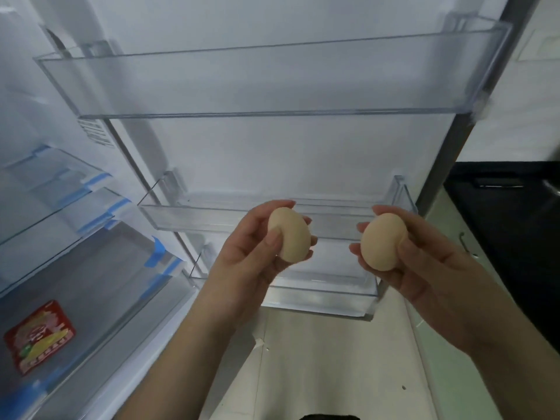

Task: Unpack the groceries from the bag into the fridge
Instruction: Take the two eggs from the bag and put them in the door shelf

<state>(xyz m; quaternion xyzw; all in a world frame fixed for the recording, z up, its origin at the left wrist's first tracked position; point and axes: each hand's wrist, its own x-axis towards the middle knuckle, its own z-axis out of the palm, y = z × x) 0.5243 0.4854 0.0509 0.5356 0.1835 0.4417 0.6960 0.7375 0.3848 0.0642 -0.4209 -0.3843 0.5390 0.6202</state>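
Observation:
My left hand [251, 253] grips a pale beige egg [292, 234] between thumb and fingers. My right hand [424, 268] holds a second beige egg [381, 242] the same way. Both eggs hang in front of the open fridge door, level with its middle clear shelf [212, 219]. The upper door shelf [242, 83] and the lower door shelf [318, 298] hold nothing that I can see. The grocery bag is out of view.
At left the fridge interior shows glass shelves with blue tape [100, 180] and a clear drawer holding a red packet [39, 334]. A dark counter [515, 222] stands at right. Pale floor tiles [333, 374] lie below the door.

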